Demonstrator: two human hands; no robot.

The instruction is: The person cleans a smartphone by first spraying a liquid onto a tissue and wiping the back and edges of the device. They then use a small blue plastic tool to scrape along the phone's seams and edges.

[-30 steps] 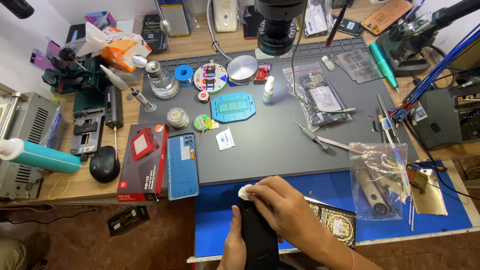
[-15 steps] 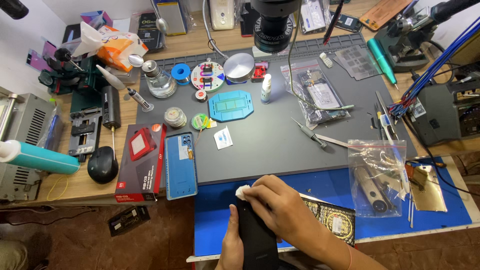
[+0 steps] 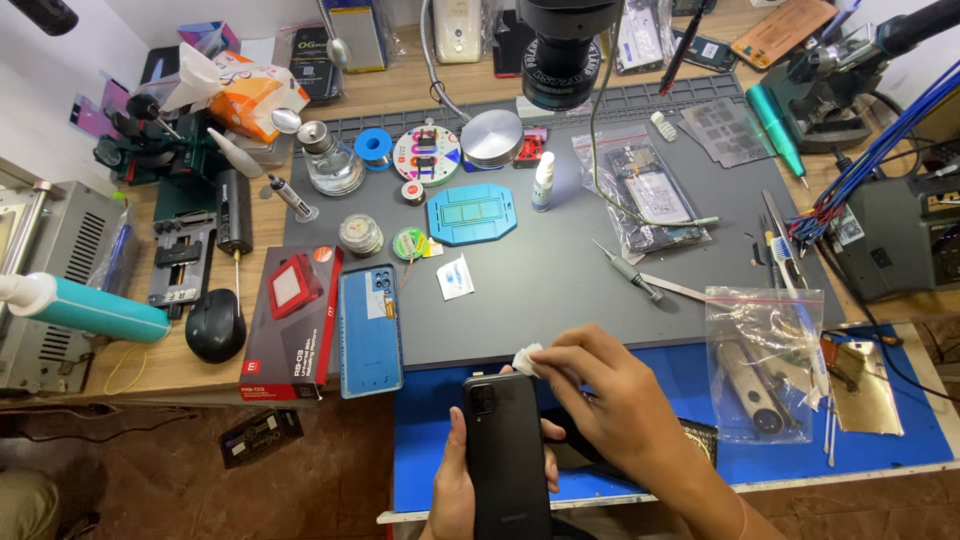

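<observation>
**Black phone held over the blue mat**

Blue matting (image 3: pixel 900 440) covers the near edge of my cluttered repair bench, and that is where both my hands are. My left hand (image 3: pixel 455 490) is wrapped around a black smartphone (image 3: pixel 505 455), back side up with its camera block at the top, gripping it by the edges just above the mat. My right hand (image 3: pixel 610 400) is closed in a pinch on a small white wipe (image 3: pixel 527 357), pressed at the phone's top right corner.

Just left of the phone lie a blue phone back cover (image 3: pixel 370 330) and a red and black box (image 3: pixel 290 320). To my right sits a clear zip bag (image 3: pixel 765 365) with tools inside. Farther out, on the grey work mat (image 3: pixel 560 280), lie a small white sachet (image 3: pixel 455 277), a precision screwdriver (image 3: pixel 630 273) and a blue alignment mould (image 3: pixel 472 213). Beyond those stand a small white dropper bottle (image 3: pixel 542 182) and the black microscope head (image 3: pixel 560 50).
</observation>
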